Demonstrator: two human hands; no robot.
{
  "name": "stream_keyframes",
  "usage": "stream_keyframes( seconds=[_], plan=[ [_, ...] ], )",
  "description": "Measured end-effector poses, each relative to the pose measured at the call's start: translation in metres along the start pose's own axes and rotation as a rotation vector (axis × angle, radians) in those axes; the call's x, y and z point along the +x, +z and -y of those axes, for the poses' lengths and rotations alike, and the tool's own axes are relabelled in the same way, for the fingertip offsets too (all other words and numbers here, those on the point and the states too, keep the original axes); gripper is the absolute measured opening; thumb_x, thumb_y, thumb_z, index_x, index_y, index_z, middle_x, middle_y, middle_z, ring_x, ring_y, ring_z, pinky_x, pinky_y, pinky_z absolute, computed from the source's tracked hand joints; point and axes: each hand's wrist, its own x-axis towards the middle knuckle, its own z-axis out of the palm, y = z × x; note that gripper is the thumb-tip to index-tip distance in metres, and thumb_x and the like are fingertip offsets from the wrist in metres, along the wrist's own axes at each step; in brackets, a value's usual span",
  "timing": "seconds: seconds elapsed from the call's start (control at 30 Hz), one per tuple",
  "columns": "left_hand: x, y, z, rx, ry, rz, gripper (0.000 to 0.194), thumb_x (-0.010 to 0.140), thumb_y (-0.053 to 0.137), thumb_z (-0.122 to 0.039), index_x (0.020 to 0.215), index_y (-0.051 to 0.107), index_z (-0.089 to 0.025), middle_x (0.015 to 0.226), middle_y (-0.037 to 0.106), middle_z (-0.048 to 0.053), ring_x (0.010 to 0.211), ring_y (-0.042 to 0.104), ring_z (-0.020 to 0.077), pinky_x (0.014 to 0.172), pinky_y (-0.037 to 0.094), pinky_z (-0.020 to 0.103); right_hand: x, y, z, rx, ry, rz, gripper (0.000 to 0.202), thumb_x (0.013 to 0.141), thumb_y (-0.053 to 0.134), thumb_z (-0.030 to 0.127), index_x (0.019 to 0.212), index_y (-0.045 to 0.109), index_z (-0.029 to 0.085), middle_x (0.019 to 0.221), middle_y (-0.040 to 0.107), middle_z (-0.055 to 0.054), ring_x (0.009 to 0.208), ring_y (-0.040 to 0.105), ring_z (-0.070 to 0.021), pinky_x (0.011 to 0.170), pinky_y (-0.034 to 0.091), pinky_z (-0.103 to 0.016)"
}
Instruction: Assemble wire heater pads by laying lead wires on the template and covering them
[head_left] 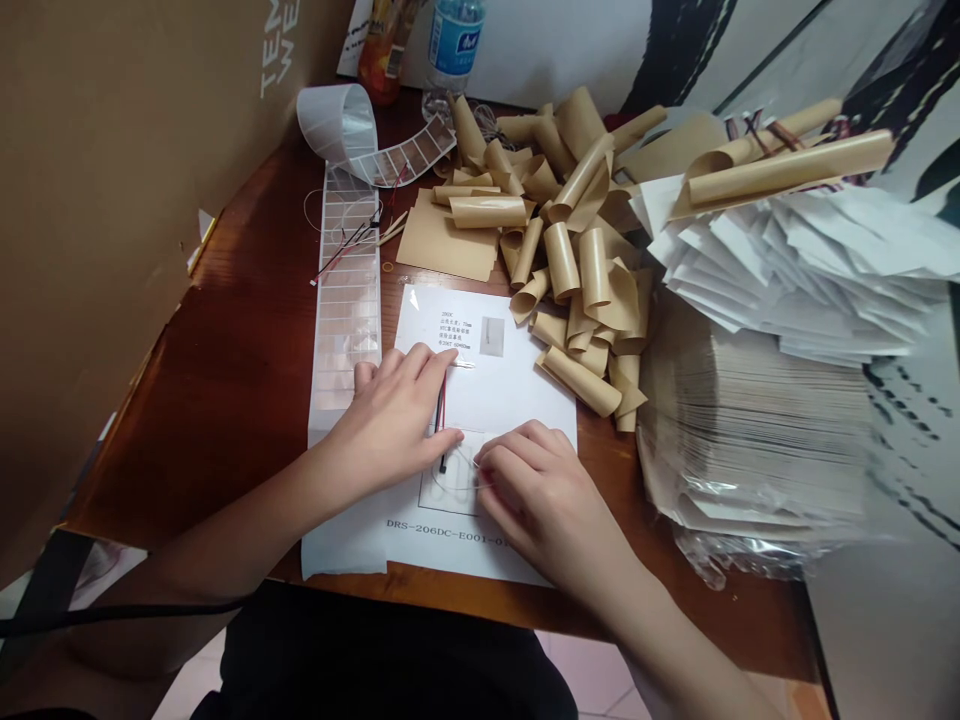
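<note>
A printed sheet [517, 390] with a drawing and "DRS-206DC" text lies on the table under both hands. My left hand [409, 410] rests palm down on it, fingers stretched out, beside a red and black wire pair [442, 425] that runs partly beneath it. A small black end [442, 466] of the pair reaches the drawing. My right hand [536, 490] is closed in a pinch on a thin white wire [461, 487], which loops over the drawing. The right fingertips are partly hidden.
Left of the sheet runs a label strip [349, 310], curled at the far end, with loose wires [352, 240] on it. Rolled brown paper pieces [574, 378] heap behind flat brown sheets [448, 235]. A tall stack of white paper [787, 430] stands right; bottles [455, 45] at the back.
</note>
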Motion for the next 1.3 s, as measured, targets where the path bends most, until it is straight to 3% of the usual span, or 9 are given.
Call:
stream_keyframes(
  seconds=[0.4,0.67,0.97,1.3],
  plan=[
    [0.001,0.001,0.001,0.045,0.017,0.003,0.068,0.088,0.063,-0.041,0.147,0.037,-0.018,0.132,0.053,0.010,0.115,0.047,0.0322,0.092,0.034,0.047,-0.001,0.001,-0.008,-0.065,0.048,-0.087,0.018,0.099,0.048,0.015,0.093,0.064,0.017,0.082,0.063,-0.006,0.074,0.054,-0.0183,0.068,0.041,-0.032],
    [0.001,-0.002,0.002,0.052,0.022,0.022,0.066,0.090,0.062,-0.040,0.147,0.037,-0.019,0.133,0.053,0.011,0.117,0.047,0.0317,0.092,0.033,0.046,-0.001,-0.001,-0.009,-0.128,-0.101,-0.054,0.031,0.098,0.042,0.009,0.106,0.070,0.017,0.073,0.054,-0.003,0.066,0.047,-0.0168,0.061,0.040,-0.029],
    [0.003,0.000,0.003,0.042,0.013,0.016,0.069,0.087,0.066,-0.040,0.146,0.037,-0.020,0.131,0.053,0.010,0.116,0.047,0.0313,0.092,0.033,0.045,0.000,0.005,-0.011,-0.150,-0.122,-0.102,0.031,0.102,0.042,0.013,0.101,0.073,0.019,0.071,0.051,-0.002,0.064,0.040,-0.0147,0.060,0.034,-0.027],
    [0.002,-0.002,0.003,0.040,0.028,0.025,0.064,0.090,0.062,-0.037,0.146,0.037,-0.019,0.131,0.053,0.010,0.116,0.047,0.0302,0.094,0.032,0.047,0.000,0.007,-0.013,-0.139,-0.103,-0.071,0.028,0.100,0.045,0.011,0.103,0.072,0.018,0.075,0.054,-0.003,0.067,0.042,-0.0164,0.063,0.035,-0.029]
  ],
)
